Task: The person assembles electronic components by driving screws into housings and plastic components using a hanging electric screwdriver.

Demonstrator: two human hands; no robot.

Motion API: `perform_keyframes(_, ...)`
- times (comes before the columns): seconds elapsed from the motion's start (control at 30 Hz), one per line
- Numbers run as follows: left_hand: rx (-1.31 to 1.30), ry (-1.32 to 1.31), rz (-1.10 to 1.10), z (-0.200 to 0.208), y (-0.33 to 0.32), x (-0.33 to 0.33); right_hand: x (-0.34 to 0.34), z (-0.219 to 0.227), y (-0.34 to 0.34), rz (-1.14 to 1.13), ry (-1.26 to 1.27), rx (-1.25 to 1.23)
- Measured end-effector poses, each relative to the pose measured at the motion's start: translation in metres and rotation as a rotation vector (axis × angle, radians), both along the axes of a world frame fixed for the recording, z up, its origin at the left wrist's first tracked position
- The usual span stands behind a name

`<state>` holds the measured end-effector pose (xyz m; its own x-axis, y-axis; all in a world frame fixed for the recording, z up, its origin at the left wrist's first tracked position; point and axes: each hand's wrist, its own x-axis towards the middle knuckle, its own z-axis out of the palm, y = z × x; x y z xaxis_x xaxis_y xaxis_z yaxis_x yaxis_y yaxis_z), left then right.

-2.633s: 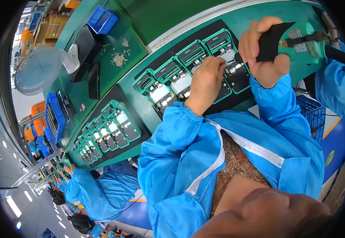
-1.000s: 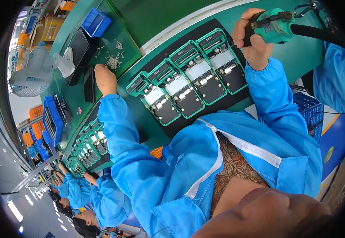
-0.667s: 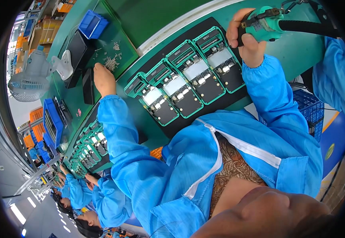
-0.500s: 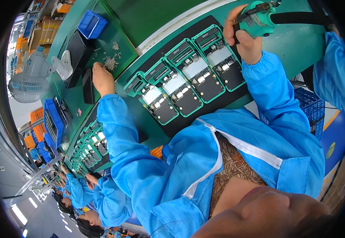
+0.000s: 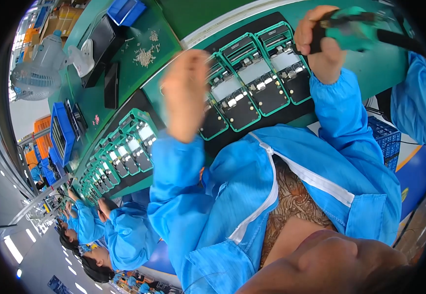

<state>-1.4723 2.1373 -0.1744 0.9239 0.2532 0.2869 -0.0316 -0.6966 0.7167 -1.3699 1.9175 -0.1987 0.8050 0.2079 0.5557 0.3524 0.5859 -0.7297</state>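
Over the left end of a row of green-framed phone-like assemblies (image 5: pixel 264 95), my left hand (image 5: pixel 186 93) is raised and smeared by motion. Whether its fingers hold anything cannot be made out. It hides part of the leftmost assembly. At the upper right, my right hand (image 5: pixel 321 44) is closed around a teal electric screwdriver (image 5: pixel 357 32), which is also blurred. The assemblies lie side by side on a black mat (image 5: pixel 208 142), showing white plates, small connectors and black lower panels. A pile of small pale parts (image 5: pixel 144 58) lies on the green tray (image 5: pixel 166 36).
Beyond the tray stand a blue bin (image 5: pixel 126 12), black boxes (image 5: pixel 111 84) and a small fan (image 5: pixel 36 73). Another row of assemblies (image 5: pixel 124 152) runs left, toward co-workers in blue (image 5: pixel 129 230). A blue crate (image 5: pixel 383 139) stands at right, near another blue sleeve (image 5: pixel 415 95).
My left hand has left the edge of the parts pile and moved right, over the assemblies. The right hand and screwdriver have shifted slightly right. The whole view has moved a little.
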Motion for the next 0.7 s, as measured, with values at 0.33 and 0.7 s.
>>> perform_keyframes(0.33,0.091,-0.168,-0.289,-0.051,-0.067,-0.012,-0.043,0.025,0.02,0.177,-0.065,0.087)
perform_keyframes(0.7,0.081,-0.192,-0.292,-0.055,-0.067,-0.015,-0.049,0.023,0.024,0.177,-0.06,0.067)
